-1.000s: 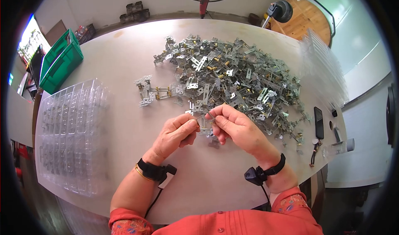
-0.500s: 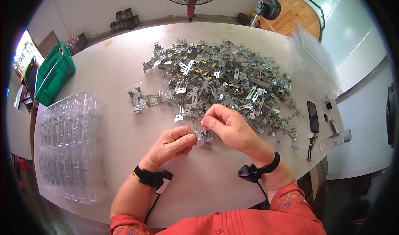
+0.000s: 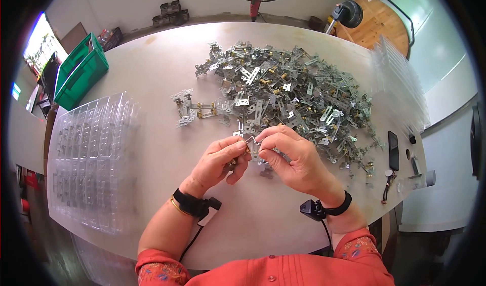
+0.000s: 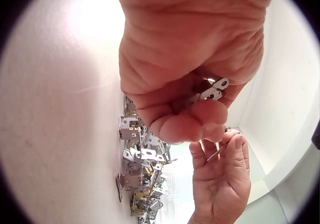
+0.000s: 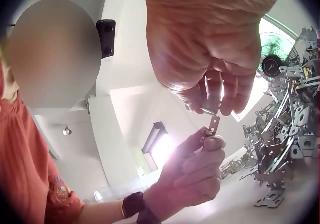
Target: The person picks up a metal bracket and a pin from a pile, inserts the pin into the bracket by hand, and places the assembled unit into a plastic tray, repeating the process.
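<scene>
My left hand (image 3: 217,159) is curled round a small metal bracket (image 4: 216,90), whose holed end shows between the fingers in the left wrist view. In the right wrist view, a flat holed metal strip (image 5: 214,125) stands up from that hand's thumb and forefinger. My right hand (image 3: 296,157) pinches a thin metal pin (image 4: 217,152) between thumb and fingertips, close to the left fingertips. Both hands are held over the near edge of a large heap of metal brackets (image 3: 298,93) with brass-coloured parts.
Clear plastic trays (image 3: 91,159) with parts in them lie at the left, before a green crate (image 3: 81,76). More clear trays (image 3: 400,83) are stacked at the right. A phone (image 3: 393,150) lies at the right edge of the table (image 3: 152,58). A few brackets (image 3: 197,110) sit left of the heap.
The head view has shifted. Half a second ago the right hand was bent down over parts beside the left fist; now its fingers are raised and extended, and the left grip is turned, showing brass-coloured metal.
</scene>
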`<control>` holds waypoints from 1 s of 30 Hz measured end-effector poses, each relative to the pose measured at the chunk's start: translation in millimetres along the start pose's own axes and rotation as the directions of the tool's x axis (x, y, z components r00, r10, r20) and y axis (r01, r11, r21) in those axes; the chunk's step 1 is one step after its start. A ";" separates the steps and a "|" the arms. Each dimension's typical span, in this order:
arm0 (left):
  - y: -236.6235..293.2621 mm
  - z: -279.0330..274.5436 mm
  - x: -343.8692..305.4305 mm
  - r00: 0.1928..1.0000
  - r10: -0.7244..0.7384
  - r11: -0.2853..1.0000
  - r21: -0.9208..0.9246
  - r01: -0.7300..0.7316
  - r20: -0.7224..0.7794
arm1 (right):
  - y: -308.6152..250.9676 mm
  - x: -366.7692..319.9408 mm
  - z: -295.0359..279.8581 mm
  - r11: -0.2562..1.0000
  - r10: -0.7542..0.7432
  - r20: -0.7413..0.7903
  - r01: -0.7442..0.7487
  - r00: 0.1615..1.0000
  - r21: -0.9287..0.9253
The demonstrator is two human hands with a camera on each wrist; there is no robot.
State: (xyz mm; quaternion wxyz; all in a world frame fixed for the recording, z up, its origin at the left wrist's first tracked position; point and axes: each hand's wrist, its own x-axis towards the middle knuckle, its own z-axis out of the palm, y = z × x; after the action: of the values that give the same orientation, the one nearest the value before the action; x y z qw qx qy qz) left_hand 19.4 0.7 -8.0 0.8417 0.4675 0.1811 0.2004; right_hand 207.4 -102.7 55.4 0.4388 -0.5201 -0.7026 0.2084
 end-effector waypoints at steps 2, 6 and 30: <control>-0.7 -4.2 -1.2 0.999 -0.009 1.000 -0.022 0.010 0.050 | 0.2 -0.1 1.7 1.000 -0.006 -0.017 0.006 1.000 -0.004; -2.0 -5.4 0.2 0.989 -0.048 0.974 -0.212 0.077 0.139 | 4.5 -1.0 1.6 0.998 0.005 -0.083 0.001 0.997 0.064; -17.0 -17.0 12.3 0.931 0.357 0.920 -0.141 -0.365 -0.078 | 26.3 -6.0 14.1 0.798 0.461 -0.050 -0.390 0.886 0.459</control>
State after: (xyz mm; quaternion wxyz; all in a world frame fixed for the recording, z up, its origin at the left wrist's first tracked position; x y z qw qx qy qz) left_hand 24.4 10.8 -32.5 0.8189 0.4217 0.0971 0.3771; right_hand 210.5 -96.0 25.9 0.5402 -0.5681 -0.4650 0.4114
